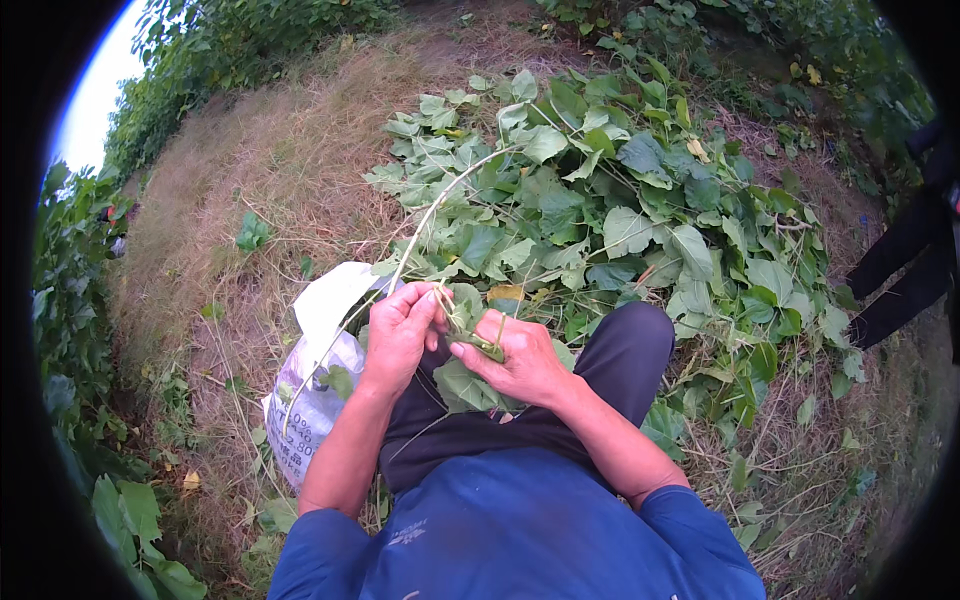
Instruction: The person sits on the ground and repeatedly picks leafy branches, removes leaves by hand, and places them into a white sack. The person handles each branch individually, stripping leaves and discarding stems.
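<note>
Close in front of my body, my left hand [405, 330] pinches a long pale-green vine stem [442, 199], which arches from the fingers up to the leaf heap. My right hand [517, 356] grips a few picked leaves [466, 386] by their stalks, and thin stalks stick out between thumb and fingers. The two hands are nearly touching, with some leaf between them. Beyond them spreads a big heap of cut leafy vines [562, 202]. A white woven sack [315, 405], printed with writing, stands beside my left forearm, its mouth partly folded.
My bent knee [637, 337] stands at the heap's near edge. Another person's dark-trousered legs [900, 270] are at the far right. Dry grass [247, 165] covers the ground on the left. Leafy plants [75, 330] line the left edge and the back.
</note>
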`<action>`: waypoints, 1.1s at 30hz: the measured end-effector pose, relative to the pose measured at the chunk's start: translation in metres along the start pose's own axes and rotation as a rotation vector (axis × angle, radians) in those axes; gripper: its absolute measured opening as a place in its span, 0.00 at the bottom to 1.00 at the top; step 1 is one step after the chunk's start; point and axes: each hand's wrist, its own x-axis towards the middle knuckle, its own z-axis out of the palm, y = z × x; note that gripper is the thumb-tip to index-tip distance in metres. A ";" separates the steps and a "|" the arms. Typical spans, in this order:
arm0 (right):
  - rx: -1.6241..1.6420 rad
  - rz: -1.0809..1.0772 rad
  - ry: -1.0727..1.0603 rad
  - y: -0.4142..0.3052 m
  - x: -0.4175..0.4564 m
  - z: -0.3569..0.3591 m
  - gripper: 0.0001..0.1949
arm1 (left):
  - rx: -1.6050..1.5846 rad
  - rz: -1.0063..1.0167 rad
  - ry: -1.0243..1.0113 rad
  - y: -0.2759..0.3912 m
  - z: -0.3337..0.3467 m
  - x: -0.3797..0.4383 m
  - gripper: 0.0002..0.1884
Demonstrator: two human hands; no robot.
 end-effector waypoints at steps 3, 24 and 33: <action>-0.034 -0.050 0.174 0.012 0.005 -0.013 0.16 | -0.089 -0.045 -0.035 0.001 0.000 0.002 0.11; 0.050 0.142 -0.234 0.018 -0.033 0.009 0.17 | -0.282 -0.299 -0.023 -0.008 0.004 -0.011 0.08; -0.101 -0.091 -0.511 0.005 -0.079 -0.014 0.14 | -0.453 -0.096 0.173 0.016 -0.025 0.007 0.09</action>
